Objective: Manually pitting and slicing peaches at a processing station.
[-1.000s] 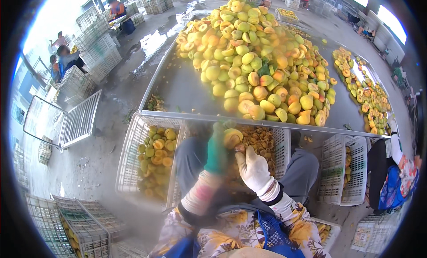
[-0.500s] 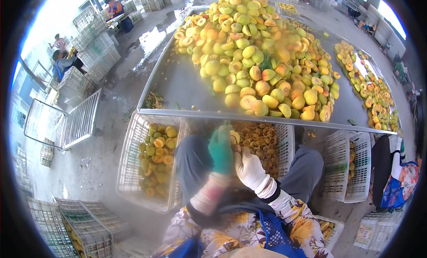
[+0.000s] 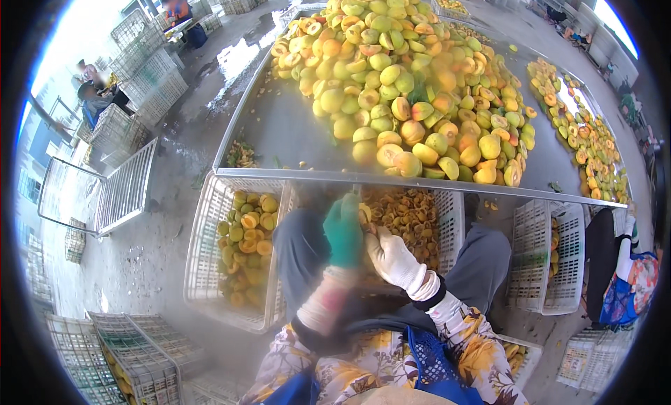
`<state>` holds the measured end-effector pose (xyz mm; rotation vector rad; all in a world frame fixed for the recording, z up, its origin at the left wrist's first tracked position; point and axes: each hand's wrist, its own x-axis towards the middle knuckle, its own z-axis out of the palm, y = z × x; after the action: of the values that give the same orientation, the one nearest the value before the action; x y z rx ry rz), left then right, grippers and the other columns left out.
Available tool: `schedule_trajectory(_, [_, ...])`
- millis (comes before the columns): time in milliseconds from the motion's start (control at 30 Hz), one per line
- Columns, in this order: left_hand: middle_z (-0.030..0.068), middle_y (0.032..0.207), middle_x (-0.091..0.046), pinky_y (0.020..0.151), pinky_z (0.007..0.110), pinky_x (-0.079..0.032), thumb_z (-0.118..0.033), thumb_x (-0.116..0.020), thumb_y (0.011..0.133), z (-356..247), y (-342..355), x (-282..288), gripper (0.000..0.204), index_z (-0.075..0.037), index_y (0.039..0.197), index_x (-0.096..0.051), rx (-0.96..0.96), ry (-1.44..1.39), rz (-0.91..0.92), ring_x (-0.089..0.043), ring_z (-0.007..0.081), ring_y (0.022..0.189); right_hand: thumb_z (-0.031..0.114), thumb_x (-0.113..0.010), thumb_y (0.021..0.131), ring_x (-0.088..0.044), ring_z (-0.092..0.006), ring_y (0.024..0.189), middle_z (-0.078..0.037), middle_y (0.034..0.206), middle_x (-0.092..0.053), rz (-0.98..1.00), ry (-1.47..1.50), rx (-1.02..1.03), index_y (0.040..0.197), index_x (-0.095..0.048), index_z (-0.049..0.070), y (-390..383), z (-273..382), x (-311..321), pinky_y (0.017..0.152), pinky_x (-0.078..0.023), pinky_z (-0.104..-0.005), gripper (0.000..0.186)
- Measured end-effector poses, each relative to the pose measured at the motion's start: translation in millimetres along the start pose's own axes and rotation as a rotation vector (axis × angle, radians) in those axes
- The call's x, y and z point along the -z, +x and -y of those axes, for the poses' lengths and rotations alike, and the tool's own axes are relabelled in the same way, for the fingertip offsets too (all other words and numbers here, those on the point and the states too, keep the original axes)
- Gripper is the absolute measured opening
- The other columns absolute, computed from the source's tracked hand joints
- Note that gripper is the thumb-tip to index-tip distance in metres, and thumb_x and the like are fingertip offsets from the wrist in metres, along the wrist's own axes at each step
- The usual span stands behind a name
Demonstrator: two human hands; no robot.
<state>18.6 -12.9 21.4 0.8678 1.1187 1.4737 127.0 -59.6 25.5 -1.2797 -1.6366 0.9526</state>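
In the head view both forearms rise from the lower edge, bent inward so the two hands meet just below the near rim of the long grey metal desk (image 3: 279,136). The left hand (image 3: 343,229), in a green rubber glove with a pale knitted cuff, is raised with its fingers curled round a small yellow-orange fruit piece (image 3: 363,213) that peeks out at its right side, so it is grasping that piece. The right hand (image 3: 391,258), in a white knitted glove, sits just right of and slightly below the left one, touching it; its fingers point toward the fruit piece, but whether it grips anything cannot be told. Directly behind both hands lies a white slatted plastic crate of cut orange fruit halves (image 3: 412,216), between the person's grey-trousered knees. To the left of the left hand stands a second white slatted plastic crate of yellow-green whole fruit (image 3: 244,230). Beyond the hands, on the desk, a large heap of yellow and green round fruits (image 3: 412,76) rises. Well to the right of the right hand stands another white crate (image 3: 559,258), and past it a seated person in dark clothes (image 3: 615,265).
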Motion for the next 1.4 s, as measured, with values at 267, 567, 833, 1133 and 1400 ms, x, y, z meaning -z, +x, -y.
schedule_trajectory(267, [0.0041, 0.08, -0.062, 0.066, 0.026, -0.046, -0.025, -0.055, 0.093, 2, 13, 17, 0.029, 0.001, 0.096, -0.066, 0.16, 0.077, 0.34, -0.056, 0.0114, 0.072, 0.049, -0.043, 0.098, -0.046, -0.0086, 0.044, 0.0, 0.059, -0.049, 0.261, 0.425, -0.541, 0.088, -0.051, 0.004, -8, 23, 18, 0.038, -0.038, -0.024, 0.047])
schedule_trajectory(567, [0.0049, 0.083, -0.064, 0.064, 0.024, -0.048, -0.038, -0.048, 0.097, 14, 13, 7, 0.041, 0.001, 0.106, -0.061, -0.125, -0.057, 0.467, -0.058, 0.0125, 0.069, 0.053, -0.048, 0.095, -0.025, -0.003, 0.04, 0.008, 0.057, -0.029, 0.49, 1.147, -0.787, 0.089, -0.051, 0.011, -15, 17, 31, 0.036, -0.021, -0.0203, 0.042])
schedule_trajectory(833, [0.0091, 0.104, -0.063, 0.076, 0.033, -0.051, -0.035, -0.064, 0.085, -99, 80, 153, 0.042, -0.011, 0.12, -0.061, -0.276, 0.922, 0.0, -0.062, 0.0245, 0.087, 0.042, -0.055, 0.09, -0.062, -0.0359, 0.057, -0.018, 0.064, -0.062, 0.216, -0.759, -0.236, 0.093, -0.055, 0.006, -67, -86, 32, 0.051, -0.047, -0.0469, 0.036])
schedule_trajectory(1133, [0.0146, 0.118, -0.06, 0.082, 0.037, -0.048, -0.027, -0.067, 0.08, -18, 217, -12, 0.047, -0.015, 0.124, -0.058, -0.826, 1.651, 0.454, -0.06, 0.028, 0.095, 0.035, -0.057, 0.088, -0.064, -0.0352, 0.081, -0.015, 0.089, -0.066, 0.295, -0.711, 0.022, 0.095, -0.061, 0.006, -55, -122, 3, 0.071, -0.051, -0.0447, 0.03])
schedule_trajectory(1400, [0.0119, 0.094, -0.064, 0.042, 0.025, -0.039, -0.039, -0.059, 0.088, -15, 221, -6, 0.049, -0.006, 0.123, -0.054, 0.02, 0.797, 0.506, -0.054, 0.016, 0.055, 0.029, -0.055, 0.096, -0.067, -0.0233, 0.077, -0.014, 0.083, -0.065, 0.06, 0.185, -0.404, 0.103, -0.054, 0.0, -59, -107, 22, 0.065, -0.05, -0.0318, 0.03])
